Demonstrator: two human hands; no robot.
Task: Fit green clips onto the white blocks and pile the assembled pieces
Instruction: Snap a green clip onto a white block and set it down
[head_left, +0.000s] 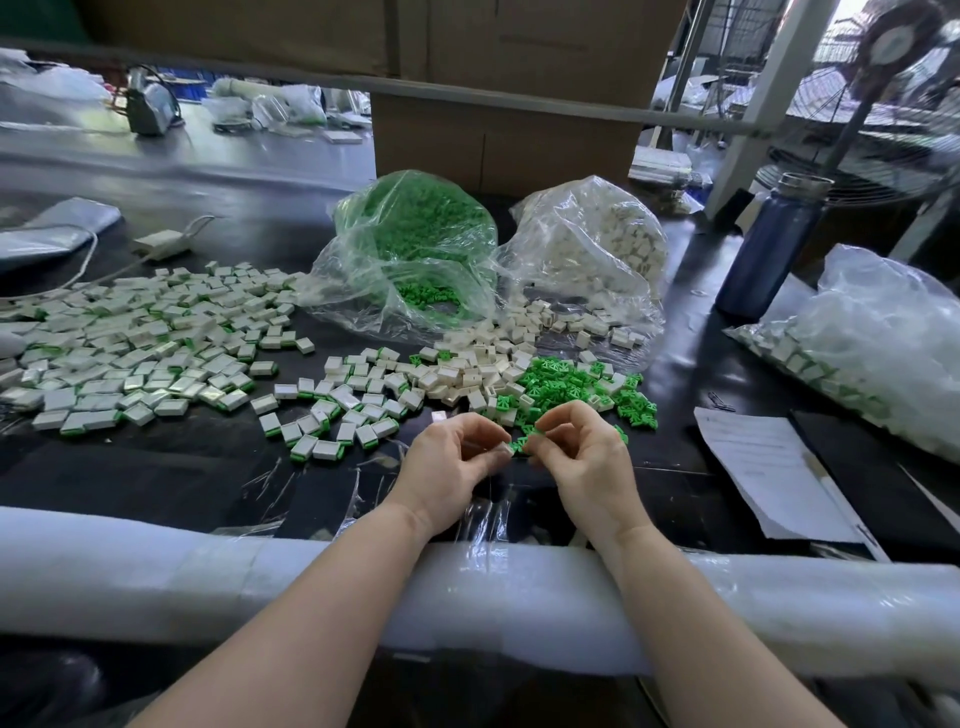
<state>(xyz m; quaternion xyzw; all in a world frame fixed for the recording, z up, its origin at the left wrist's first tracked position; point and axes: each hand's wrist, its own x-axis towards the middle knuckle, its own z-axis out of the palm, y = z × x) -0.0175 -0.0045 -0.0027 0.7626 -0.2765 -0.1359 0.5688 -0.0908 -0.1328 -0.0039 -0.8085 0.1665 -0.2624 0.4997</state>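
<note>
Presently a white block (503, 450) is pinched by the left hand (447, 462), a green clip (521, 443) pinched by the right hand (582, 452), tips touching for fitting.

- A blue water bottle (768, 244) stands at the right.
- Printed papers (769, 467) lie near it.
- Cardboard boxes (509, 135) stand behind.
- A fan (883, 62) stands far right.

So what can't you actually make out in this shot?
- Head view: the white block in the left hand is mostly hidden by the fingertips.
- Whether the green clip held by the right hand is seated on the block yet: too small to tell.
- Printing on the paper sheet: too small and blurred.
- Contents of the bag at right: veiled by crinkled plastic, cut off by the edge.
</note>
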